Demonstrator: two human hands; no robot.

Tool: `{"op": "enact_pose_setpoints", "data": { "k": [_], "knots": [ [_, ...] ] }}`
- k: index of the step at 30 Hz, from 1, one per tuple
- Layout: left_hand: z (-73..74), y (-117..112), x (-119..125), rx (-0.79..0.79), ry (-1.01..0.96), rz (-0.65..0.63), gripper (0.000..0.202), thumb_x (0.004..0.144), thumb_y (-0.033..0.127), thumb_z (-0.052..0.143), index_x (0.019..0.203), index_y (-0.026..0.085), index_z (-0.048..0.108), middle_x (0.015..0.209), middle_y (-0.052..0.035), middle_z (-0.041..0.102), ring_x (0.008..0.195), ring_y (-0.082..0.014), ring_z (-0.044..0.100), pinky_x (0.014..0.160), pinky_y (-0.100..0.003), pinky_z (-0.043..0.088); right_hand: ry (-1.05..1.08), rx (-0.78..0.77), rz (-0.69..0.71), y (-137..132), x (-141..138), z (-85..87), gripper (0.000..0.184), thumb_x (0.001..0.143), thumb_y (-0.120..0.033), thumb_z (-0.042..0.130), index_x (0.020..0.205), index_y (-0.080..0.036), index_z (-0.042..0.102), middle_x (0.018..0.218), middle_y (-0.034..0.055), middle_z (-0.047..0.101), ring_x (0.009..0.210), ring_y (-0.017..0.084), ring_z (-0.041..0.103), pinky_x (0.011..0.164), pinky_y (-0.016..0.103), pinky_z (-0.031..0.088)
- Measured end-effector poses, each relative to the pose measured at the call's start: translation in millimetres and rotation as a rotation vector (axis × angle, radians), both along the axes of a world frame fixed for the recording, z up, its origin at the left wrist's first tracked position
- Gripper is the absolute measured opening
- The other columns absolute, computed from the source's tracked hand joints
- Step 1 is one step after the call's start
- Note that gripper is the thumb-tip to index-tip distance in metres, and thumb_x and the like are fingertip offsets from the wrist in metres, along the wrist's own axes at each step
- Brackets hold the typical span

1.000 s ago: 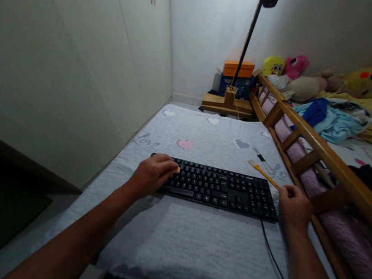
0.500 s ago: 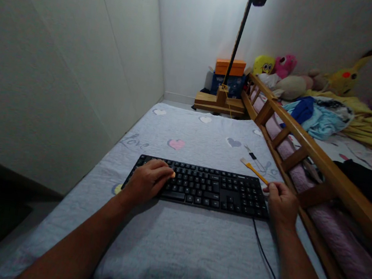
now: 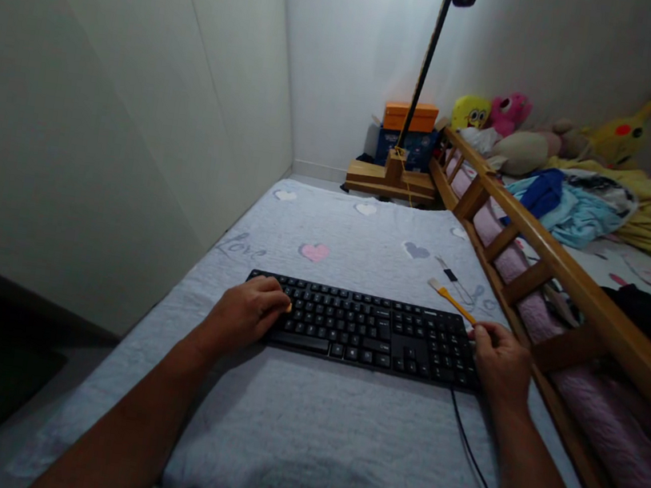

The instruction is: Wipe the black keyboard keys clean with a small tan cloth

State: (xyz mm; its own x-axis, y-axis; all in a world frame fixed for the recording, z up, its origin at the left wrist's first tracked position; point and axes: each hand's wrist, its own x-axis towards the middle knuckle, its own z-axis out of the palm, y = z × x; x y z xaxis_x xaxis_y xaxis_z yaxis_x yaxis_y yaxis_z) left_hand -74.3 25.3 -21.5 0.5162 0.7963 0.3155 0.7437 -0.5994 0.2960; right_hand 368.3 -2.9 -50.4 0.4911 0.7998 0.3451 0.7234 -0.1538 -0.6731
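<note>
Left hand: fingers curled inward over the left end of the keyboard; a pale spot shows at the tips, and whether they grip anything small cannot be told.

Right hand: fingers pinched together on the near end of a brush, just beside the keyboard's right end.

Brush, one, yellow handle, pale bristles: slants from the right fingers forward and to the left, bristle end farthest from them.

Keyboard, one, black, full-size with number pad: lies flat between the two sets of fingers, its left end partly covered by the left hand.

Cable, black: leaves the keyboard's near edge left of the right fingers and runs back past the right wrist.

Wire tool, one, black middle: lies just beyond the brush, ahead of the right fingers.

Cloth, grey, with hearts and lettering: spread under the keyboard, reaching well ahead of both hands.

Rail, wooden: to the right of the right fingers.

Orange box: well ahead of both hands, on top of a blue box.
</note>
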Motion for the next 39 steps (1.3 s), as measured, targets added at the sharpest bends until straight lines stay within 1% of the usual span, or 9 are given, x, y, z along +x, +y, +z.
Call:
{"op": "enact_pose_setpoints", "data": {
  "k": [6,11,16,19,23,26,29,34,39],
  "knots": [
    [7.5,2,-13,-0.027,0.046,0.079,0.018,0.085,0.020,0.054,0.082,0.021,0.072,0.085,-0.0041,0.066,0.080,-0.0178,0.062,0.068,-0.027,0.047,0.022,-0.015,0.031,0,0,-1.9,0.036,0.075,-0.046,0.053,0.085,-0.018,0.073,0.077,0.0084,0.074,0.073,0.026,0.066,0.071,0.034,0.048],
    [6.4,4,-18,-0.025,0.053,0.139,0.017,0.084,0.024,0.055,0.080,0.021,0.071,0.084,-0.0040,0.066,0.077,-0.0175,0.061,0.066,-0.026,0.046,0.040,-0.018,0.088,2,5,-8.1,0.039,0.078,-0.046,0.051,0.091,-0.019,0.076,0.088,0.0088,0.077,0.083,0.028,0.069,0.076,0.036,0.049],
    [3.3,4,-16,-0.006,0.021,0.160,0.020,0.088,0.026,0.052,0.085,0.020,0.071,0.086,-0.0044,0.066,0.077,-0.0180,0.062,0.069,-0.028,0.047,0.049,-0.045,0.097,1,4,-7.9,0.043,0.079,-0.045,0.050,0.097,-0.018,0.078,0.090,0.0087,0.078,0.086,0.028,0.069,0.077,0.036,0.050],
    [0.1,5,-16,-0.014,0.008,0.143,0.023,0.091,0.029,0.051,0.090,0.020,0.072,0.089,-0.0052,0.067,0.081,-0.0184,0.063,0.072,-0.029,0.049,0.057,-0.044,0.092,0,1,-5.2,0.043,0.077,-0.044,0.052,0.095,-0.017,0.079,0.087,0.0087,0.077,0.082,0.027,0.068,0.073,0.034,0.050],
    [-2.7,8,-20,-0.026,-0.021,0.111,0.024,0.094,0.034,0.053,0.090,0.021,0.072,0.090,-0.0052,0.067,0.082,-0.0181,0.063,0.074,-0.029,0.050,0.069,-0.056,0.078,-1,0,-3.2,0.043,0.074,-0.041,0.052,0.093,-0.015,0.081,0.073,0.0069,0.074,0.066,0.024,0.063,0.061,0.032,0.046],
    [-1.3,9,-21,-0.043,-0.051,0.091,0.020,0.091,0.029,0.055,0.090,0.020,0.072,0.090,-0.0047,0.067,0.081,-0.0172,0.064,0.073,-0.028,0.050,0.073,-0.055,0.082,-2,0,-2.9,0.042,0.073,-0.039,0.051,0.092,-0.015,0.081,0.064,0.0048,0.070,0.056,0.021,0.058,0.055,0.031,0.043],
    [1.8,6,-13,-0.026,-0.112,0.056,0.017,0.088,0.023,0.056,0.092,0.020,0.072,0.091,-0.0045,0.068,0.081,-0.0166,0.064,0.073,-0.028,0.051,0.066,-0.059,0.081,-1,0,-2.9,0.042,0.073,-0.039,0.052,0.091,-0.015,0.081,0.059,0.0036,0.067,0.051,0.020,0.054,0.051,0.030,0.039],
    [1.3,-3,12,0.034,-0.208,-0.040,0.017,0.093,0.021,0.054,0.094,0.019,0.071,0.092,-0.0055,0.068,0.083,-0.0162,0.064,0.075,-0.028,0.052,0.064,-0.050,0.069,0,-1,-3.3,0.040,0.073,-0.039,0.052,0.089,-0.016,0.080,0.059,0.0036,0.067,0.051,0.020,0.054,0.050,0.030,0.039],
    [-7.7,-4,19,0.037,-0.096,-0.090,0.019,0.096,0.025,0.054,0.096,0.020,0.072,0.094,-0.0071,0.068,0.087,-0.0182,0.063,0.078,-0.031,0.052,0.042,-0.048,0.064,2,-2,-2.3,0.039,0.073,-0.041,0.052,0.086,-0.017,0.079,0.063,0.0042,0.068,0.054,0.020,0.056,0.054,0.030,0.041]
  ]
}}
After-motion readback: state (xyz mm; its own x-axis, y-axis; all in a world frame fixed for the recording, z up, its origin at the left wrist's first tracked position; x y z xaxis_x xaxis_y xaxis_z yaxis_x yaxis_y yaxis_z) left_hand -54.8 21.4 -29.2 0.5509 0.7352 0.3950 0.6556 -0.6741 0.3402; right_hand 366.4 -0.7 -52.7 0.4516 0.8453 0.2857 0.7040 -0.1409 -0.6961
